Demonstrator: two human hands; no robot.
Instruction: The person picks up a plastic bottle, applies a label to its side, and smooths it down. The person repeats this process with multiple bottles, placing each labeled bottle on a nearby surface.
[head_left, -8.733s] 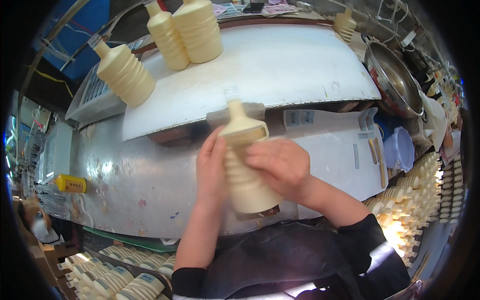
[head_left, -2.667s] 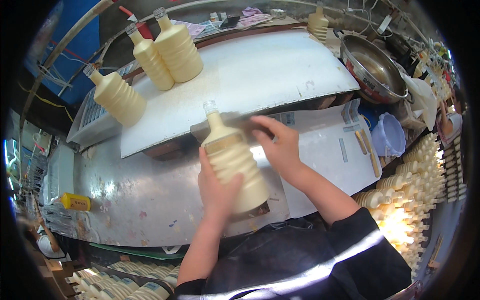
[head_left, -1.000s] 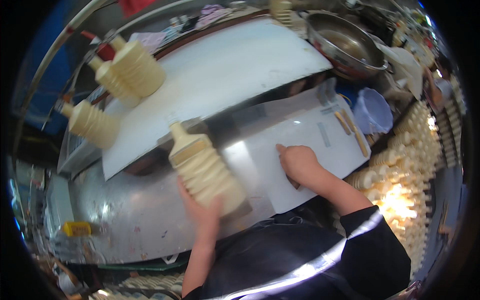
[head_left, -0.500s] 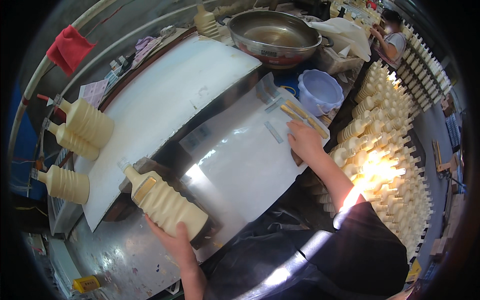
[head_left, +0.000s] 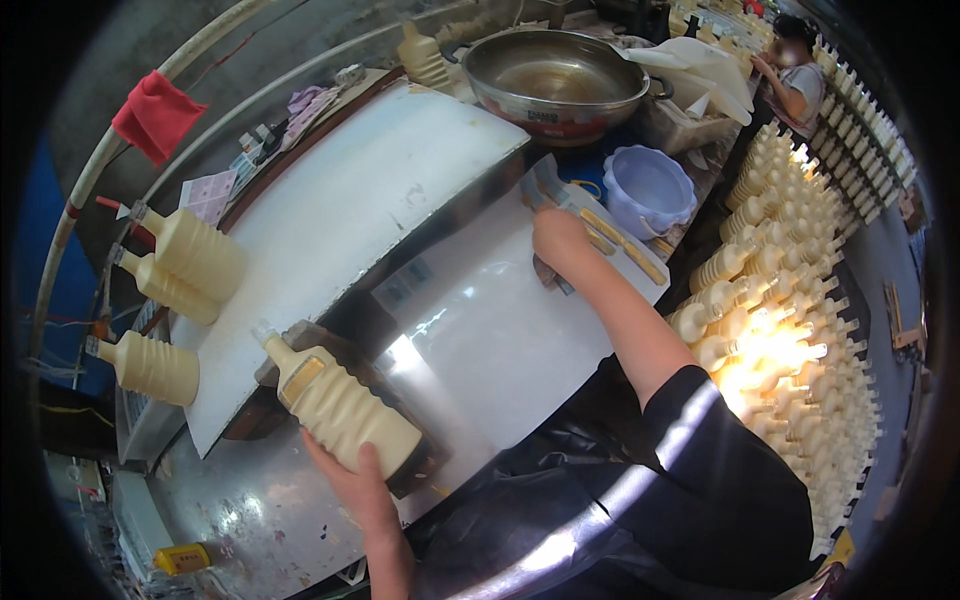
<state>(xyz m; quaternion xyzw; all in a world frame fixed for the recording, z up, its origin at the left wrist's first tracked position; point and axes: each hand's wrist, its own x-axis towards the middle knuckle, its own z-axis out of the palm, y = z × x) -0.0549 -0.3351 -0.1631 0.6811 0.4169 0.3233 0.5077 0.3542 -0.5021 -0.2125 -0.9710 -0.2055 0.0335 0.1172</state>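
Observation:
My left hand [head_left: 358,487] is closed around the lower side of a cream ribbed bottle [head_left: 350,410], which lies tilted in a dark cradle with its clear neck pointing up and left. A gold-brown label sits near the bottle's shoulder. My right hand [head_left: 562,240] is over the far end of a glossy white sheet [head_left: 480,330], its fingers curled and mostly hidden. A brown flat piece [head_left: 546,273] sticks out below that hand, apparently gripped in it. Beside it lie yellow-brown strips [head_left: 628,245], and small blue-grey strips show partly under the hand.
Three cream bottles [head_left: 155,368] stand at the left by a raised white board [head_left: 330,220]. Beyond the sheet are a lavender bucket [head_left: 650,190] and a wide metal pan [head_left: 555,85]. Many bottles [head_left: 770,300] fill the right side. Another person [head_left: 797,85] is at the far right.
My right hand has moved left and away from me across the sheet, from the yellow-brown strips to the blue-grey ones, and the brown piece moved with it. My left hand stays on the bottle.

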